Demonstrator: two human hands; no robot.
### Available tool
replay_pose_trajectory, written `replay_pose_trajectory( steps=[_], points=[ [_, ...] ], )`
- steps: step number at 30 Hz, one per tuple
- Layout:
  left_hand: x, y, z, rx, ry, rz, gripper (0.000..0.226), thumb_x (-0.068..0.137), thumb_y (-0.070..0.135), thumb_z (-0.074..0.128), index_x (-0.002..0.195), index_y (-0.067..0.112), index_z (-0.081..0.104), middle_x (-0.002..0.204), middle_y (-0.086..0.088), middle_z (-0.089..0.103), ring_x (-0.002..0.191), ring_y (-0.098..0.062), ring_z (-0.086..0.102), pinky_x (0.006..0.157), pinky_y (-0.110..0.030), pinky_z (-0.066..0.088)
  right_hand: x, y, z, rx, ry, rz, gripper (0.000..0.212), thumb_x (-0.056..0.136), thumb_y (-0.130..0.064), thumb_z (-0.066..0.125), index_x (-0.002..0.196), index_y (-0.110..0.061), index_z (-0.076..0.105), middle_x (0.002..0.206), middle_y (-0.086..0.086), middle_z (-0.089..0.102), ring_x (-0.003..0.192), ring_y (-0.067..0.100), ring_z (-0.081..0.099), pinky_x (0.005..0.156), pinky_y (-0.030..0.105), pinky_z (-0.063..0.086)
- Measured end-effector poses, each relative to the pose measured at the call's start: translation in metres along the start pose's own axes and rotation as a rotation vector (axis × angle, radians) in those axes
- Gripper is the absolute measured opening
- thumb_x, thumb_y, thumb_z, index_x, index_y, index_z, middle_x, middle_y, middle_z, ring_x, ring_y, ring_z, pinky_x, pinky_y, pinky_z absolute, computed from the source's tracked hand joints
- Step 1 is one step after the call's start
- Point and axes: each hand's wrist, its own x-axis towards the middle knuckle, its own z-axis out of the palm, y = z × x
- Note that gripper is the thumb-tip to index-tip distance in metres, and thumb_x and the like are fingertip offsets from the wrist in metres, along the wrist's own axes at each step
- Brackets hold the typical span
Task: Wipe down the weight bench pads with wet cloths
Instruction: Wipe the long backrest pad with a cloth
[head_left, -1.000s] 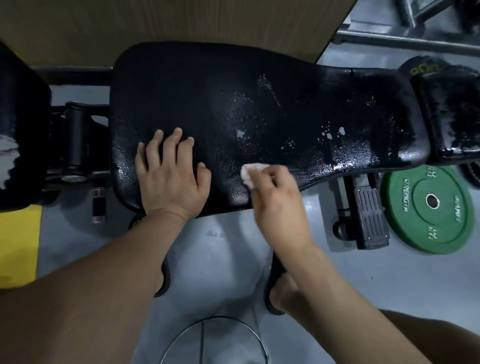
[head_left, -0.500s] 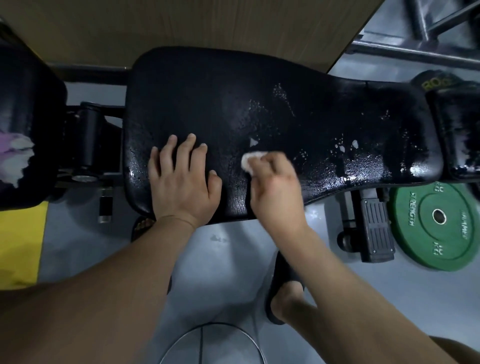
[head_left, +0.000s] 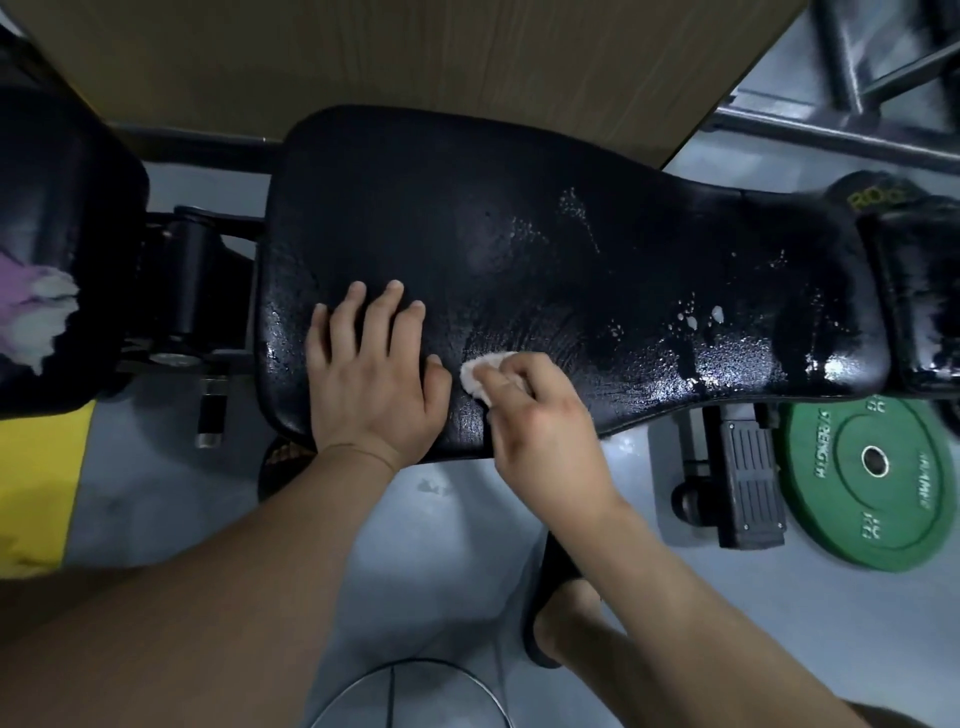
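My left hand (head_left: 374, 384) lies flat on the black bench pad (head_left: 519, 208), fingers straight, holding nothing. Just beside it, my right hand (head_left: 545, 431) curls its fingers round a small white cloth (head_left: 480, 376), pressing it against the pad near its front edge. The pad's right part glistens wet. Beside that end, a green weight plate (head_left: 872, 467) lies on the grey floor (head_left: 441, 545).

Bare left grip (head_left: 374, 384), bare right grip (head_left: 540, 426), bare forearms (head_left: 249, 587), black slip-on sandal (head_left: 550, 566) on one foot (head_left: 566, 618).
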Motion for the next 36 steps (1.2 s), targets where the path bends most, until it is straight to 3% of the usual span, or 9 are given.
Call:
replay_pose_trajectory(
  steps=[5,7,12,19,25,29,32,36],
  points=[
    [0.001,0.001,-0.001,-0.002,0.002,-0.006,0.051,0.091,0.037,0.046,0.136,0.016,0.057,0.153,-0.005,0.048,0.146,-0.034,0.034,0.122,-0.057,0.019,0.074,0.035,-0.003,-0.064,0.207,0.17,0.032,0.084,-0.001,0.053,0.104,-0.012,0.076,0.099,0.012,0.058,0.081,0.035,0.062,0.073,0.042,0.057],
    [0.0,0.001,-0.001,0.003,0.0,-0.006,0.051,0.091,0.038,0.046,0.136,0.016,0.057,0.153,-0.005,0.048,0.146,-0.034,0.034,0.122,-0.057,0.018,0.074,0.032,0.0,-0.055,0.175,0.19,0.033,0.084,-0.002,0.052,0.107,-0.009,0.075,0.098,0.013,0.057,0.079,0.035,0.06,0.07,0.043,0.057],
    [-0.001,-0.001,0.0,0.005,0.002,0.004,0.052,0.091,0.037,0.047,0.136,0.015,0.057,0.153,-0.006,0.048,0.145,-0.036,0.035,0.121,-0.058,0.019,0.01,0.008,-0.005,-0.026,-0.01,-0.003,0.043,0.087,-0.007,0.046,0.124,-0.01,0.068,0.106,0.012,0.054,0.085,0.033,0.059,0.066,0.041,0.056],
    [0.0,-0.001,0.0,0.003,0.012,0.005,0.051,0.091,0.037,0.048,0.136,0.015,0.058,0.153,-0.005,0.049,0.145,-0.035,0.036,0.121,-0.058,0.02,0.094,0.039,-0.003,-0.103,0.136,0.177,0.03,0.087,-0.005,0.049,0.105,-0.011,0.072,0.097,0.013,0.052,0.07,0.036,0.058,0.064,0.045,0.057],
    [0.0,-0.001,0.0,0.0,0.006,0.009,0.052,0.091,0.037,0.047,0.137,0.015,0.056,0.153,-0.006,0.048,0.145,-0.036,0.035,0.121,-0.059,0.02,0.03,0.013,-0.008,-0.029,-0.005,-0.001,0.04,0.085,-0.002,0.051,0.119,-0.012,0.07,0.101,0.011,0.052,0.077,0.034,0.058,0.061,0.042,0.056],
    [0.001,0.0,0.0,-0.002,0.006,-0.002,0.052,0.09,0.037,0.047,0.136,0.015,0.057,0.152,-0.006,0.049,0.145,-0.035,0.036,0.121,-0.058,0.02,0.102,0.04,-0.004,-0.084,0.102,0.114,0.037,0.083,0.0,0.05,0.104,-0.018,0.074,0.098,0.011,0.052,0.071,0.035,0.06,0.068,0.042,0.059],
    [0.0,0.0,0.0,0.0,0.019,0.006,0.052,0.09,0.037,0.048,0.136,0.015,0.059,0.152,-0.006,0.05,0.144,-0.035,0.037,0.12,-0.058,0.021,0.11,0.038,-0.001,-0.08,0.089,0.136,0.033,0.083,0.0,0.047,0.097,-0.016,0.072,0.096,0.011,0.051,0.07,0.033,0.059,0.067,0.041,0.058],
    [0.0,-0.001,0.001,-0.001,0.019,0.023,0.052,0.091,0.036,0.047,0.137,0.014,0.058,0.152,-0.007,0.049,0.144,-0.036,0.037,0.12,-0.059,0.02,0.043,0.015,-0.006,-0.004,-0.008,-0.033,0.039,0.082,0.003,0.052,0.113,-0.011,0.071,0.098,0.011,0.052,0.076,0.032,0.058,0.063,0.043,0.057]
  ],
)
